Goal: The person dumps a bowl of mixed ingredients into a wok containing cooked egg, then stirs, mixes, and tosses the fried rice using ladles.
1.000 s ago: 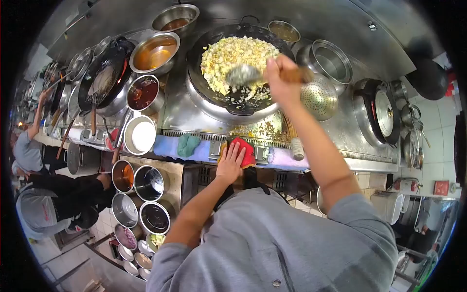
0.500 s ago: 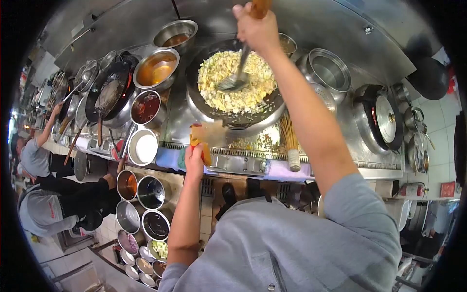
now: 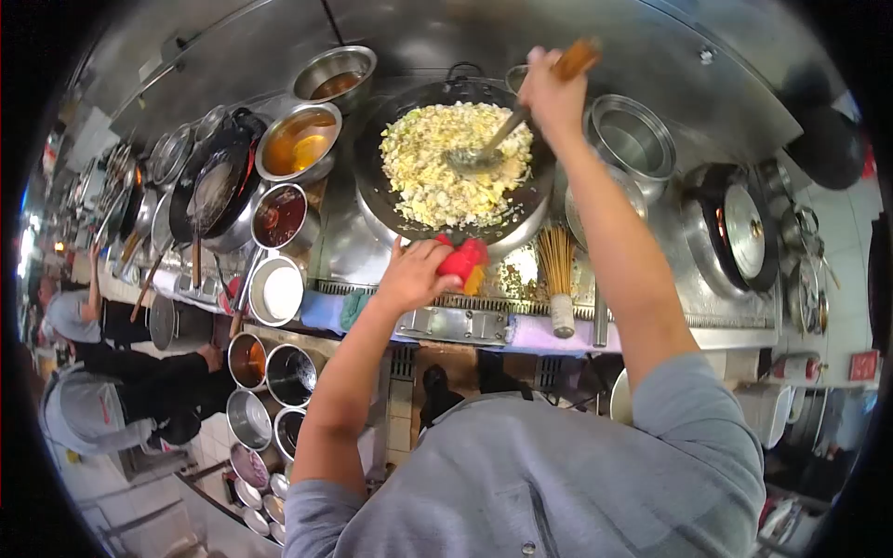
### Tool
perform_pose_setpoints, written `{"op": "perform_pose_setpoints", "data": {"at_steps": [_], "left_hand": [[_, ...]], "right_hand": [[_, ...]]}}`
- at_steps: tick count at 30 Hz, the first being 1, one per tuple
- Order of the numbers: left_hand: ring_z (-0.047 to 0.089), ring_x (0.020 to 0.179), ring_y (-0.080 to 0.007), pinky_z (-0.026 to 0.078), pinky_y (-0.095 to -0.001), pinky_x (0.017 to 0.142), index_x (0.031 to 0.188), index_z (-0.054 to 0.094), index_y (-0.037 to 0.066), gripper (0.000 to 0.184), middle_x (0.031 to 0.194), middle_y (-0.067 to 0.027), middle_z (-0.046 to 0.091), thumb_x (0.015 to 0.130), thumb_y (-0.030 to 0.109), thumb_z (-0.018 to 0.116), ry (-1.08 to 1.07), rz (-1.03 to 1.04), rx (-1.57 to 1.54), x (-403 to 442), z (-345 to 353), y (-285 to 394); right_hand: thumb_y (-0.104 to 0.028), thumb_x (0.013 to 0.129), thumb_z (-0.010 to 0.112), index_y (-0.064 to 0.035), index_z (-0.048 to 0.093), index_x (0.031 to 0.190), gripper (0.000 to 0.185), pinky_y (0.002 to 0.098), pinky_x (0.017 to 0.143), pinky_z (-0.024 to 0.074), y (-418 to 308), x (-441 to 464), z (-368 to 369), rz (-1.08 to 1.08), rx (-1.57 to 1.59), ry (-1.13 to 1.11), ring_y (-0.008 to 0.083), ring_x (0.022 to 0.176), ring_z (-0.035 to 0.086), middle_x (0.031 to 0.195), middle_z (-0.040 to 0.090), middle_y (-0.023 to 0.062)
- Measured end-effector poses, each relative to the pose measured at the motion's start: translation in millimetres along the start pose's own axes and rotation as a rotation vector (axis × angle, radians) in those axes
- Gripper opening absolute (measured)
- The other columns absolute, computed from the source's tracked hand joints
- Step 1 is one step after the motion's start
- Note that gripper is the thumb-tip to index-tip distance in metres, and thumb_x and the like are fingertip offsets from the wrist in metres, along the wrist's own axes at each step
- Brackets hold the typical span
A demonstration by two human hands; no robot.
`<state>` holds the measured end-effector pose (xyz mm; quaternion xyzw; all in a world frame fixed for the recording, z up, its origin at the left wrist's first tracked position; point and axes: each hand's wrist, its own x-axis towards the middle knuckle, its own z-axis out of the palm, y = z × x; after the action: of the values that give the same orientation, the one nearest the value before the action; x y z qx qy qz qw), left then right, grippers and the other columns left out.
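Observation:
A big black wok (image 3: 369, 184) holds a heap of chopped yellow and white food (image 3: 423, 139), with what looks like egg and green bits. My right hand (image 3: 555, 95) is closed around the handle of a ladle (image 3: 510, 128) with a wooden end. The ladle's metal bowl rests in the food, right of centre. At the wok's near rim, my left hand (image 3: 411, 276) grips a red and yellow cloth (image 3: 463, 263). The cloth covers the near edge, where the wok's handle is hidden.
Left of the wok stand a bowl of amber liquid (image 3: 302, 141), a pot of red sauce (image 3: 279, 216) and a pot of white contents (image 3: 276, 290). A bamboo brush (image 3: 558, 279) lies at right, near a metal pot (image 3: 633, 138). Co-workers (image 3: 93, 409) stand at far left.
My left hand has moved right and up, bringing the cloth to the wok's near rim. My right hand has shifted right, and the ladle now leans more to the right.

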<state>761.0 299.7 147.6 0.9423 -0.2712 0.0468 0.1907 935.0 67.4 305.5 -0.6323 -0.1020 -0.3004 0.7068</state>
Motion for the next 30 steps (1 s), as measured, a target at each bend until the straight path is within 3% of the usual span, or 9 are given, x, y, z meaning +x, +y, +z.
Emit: {"op": "perform_pose_setpoints", "data": {"at_steps": [2,5,8,11,16,21,24,29,30], "left_hand": [[0.055,0.113,-0.0262,0.028,-0.0590,0.105,0.120,0.060,0.015,0.043,0.114,-0.0072,0.061,0.090,0.046,0.056,-0.048,0.030,-0.019,3.8,3.8,-16.7],[0.057,0.110,-0.0248,0.032,-0.0539,0.102,0.117,0.061,0.014,0.036,0.112,-0.0066,0.062,0.092,0.039,0.056,-0.047,0.120,-0.040,6.8,-5.0,-26.8],[0.061,0.098,-0.0265,0.038,-0.0434,0.095,0.109,0.063,0.012,0.029,0.100,-0.0112,0.065,0.092,0.034,0.056,0.060,0.226,-0.057,6.9,-13.2,-12.8],[0.062,0.087,-0.0297,0.040,-0.0414,0.085,0.098,0.062,0.011,0.028,0.089,-0.0116,0.066,0.090,0.037,0.058,-0.038,0.169,-0.060,18.3,8.2,-25.0],[0.063,0.073,-0.0334,0.042,-0.0430,0.078,0.074,0.064,0.013,0.041,0.069,-0.0121,0.064,0.095,0.046,0.049,-0.071,0.140,-0.042,31.0,20.0,-26.5],[0.064,0.058,-0.0335,0.051,-0.0449,0.063,0.066,0.067,0.010,0.043,0.058,-0.0162,0.062,0.089,0.044,0.057,0.111,0.128,-0.093,-30.7,-66.1,74.1],[0.062,0.052,-0.0328,0.050,-0.0434,0.061,0.064,0.065,0.010,0.039,0.053,-0.0151,0.060,0.087,0.040,0.062,0.155,0.133,-0.128,-27.4,-100.0,85.6],[0.062,0.057,-0.0325,0.045,-0.0436,0.068,0.072,0.065,0.010,0.041,0.062,-0.0131,0.064,0.092,0.044,0.053,0.194,0.059,-0.002,-39.3,51.6,50.5],[0.064,0.061,-0.0328,0.045,-0.0445,0.074,0.076,0.067,0.009,0.043,0.067,-0.0138,0.066,0.093,0.045,0.050,0.002,0.050,0.006,-64.1,58.0,52.1]], "right_hand": [[-0.013,0.095,0.059,-0.0127,0.039,0.074,0.029,0.0289,0.043,0.0357,-9.6,16.0,-6.7,0.076,0.238,0.236,0.0092,0.043,0.038,0.054,0.041,-0.0008],[-0.013,0.096,0.058,-0.0131,0.038,0.077,0.028,0.0287,0.043,0.0357,-35.7,-36.7,-3.3,0.060,0.331,0.162,0.0085,0.043,0.036,0.054,0.042,-0.0009],[-0.014,0.098,0.054,-0.0126,0.037,0.071,0.032,0.0273,0.044,0.0347,-71.3,-102.8,12.6,0.078,0.130,0.099,0.0081,0.044,0.036,0.054,0.041,-0.0017],[-0.014,0.096,0.059,-0.0109,0.038,0.066,0.036,0.0250,0.045,0.0319,-10.8,-117.0,21.1,0.002,0.017,0.034,0.0062,0.048,0.038,0.055,0.042,-0.0035],[-0.015,0.096,0.058,-0.0110,0.037,0.068,0.035,0.0278,0.045,0.0347,-18.0,-124.1,37.8,0.027,0.045,0.315,0.0080,0.047,0.040,0.057,0.042,-0.0024],[-0.018,0.096,0.057,-0.0129,0.042,0.079,0.024,0.0293,0.044,0.0359,-164.6,-104.1,10.5,0.301,0.208,0.185,0.0082,0.044,0.036,0.055,0.036,-0.0048],[-0.018,0.094,0.061,-0.0117,0.045,0.086,0.019,0.0291,0.043,0.0356,-183.8,-62.4,7.3,0.323,0.188,0.143,0.0069,0.043,0.034,0.055,0.035,-0.0065],[-0.015,0.096,0.058,-0.0098,0.042,0.083,0.021,0.0302,0.042,0.0412,-79.3,-94.2,52.6,0.134,-0.012,0.344,0.0113,0.041,0.040,0.056,0.043,-0.0006],[-0.015,0.096,0.058,-0.0098,0.042,0.083,0.021,0.0302,0.042,0.0412,-81.6,-104.2,51.9,0.126,-0.008,0.340,0.0113,0.041,0.040,0.056,0.043,-0.0006]]}}
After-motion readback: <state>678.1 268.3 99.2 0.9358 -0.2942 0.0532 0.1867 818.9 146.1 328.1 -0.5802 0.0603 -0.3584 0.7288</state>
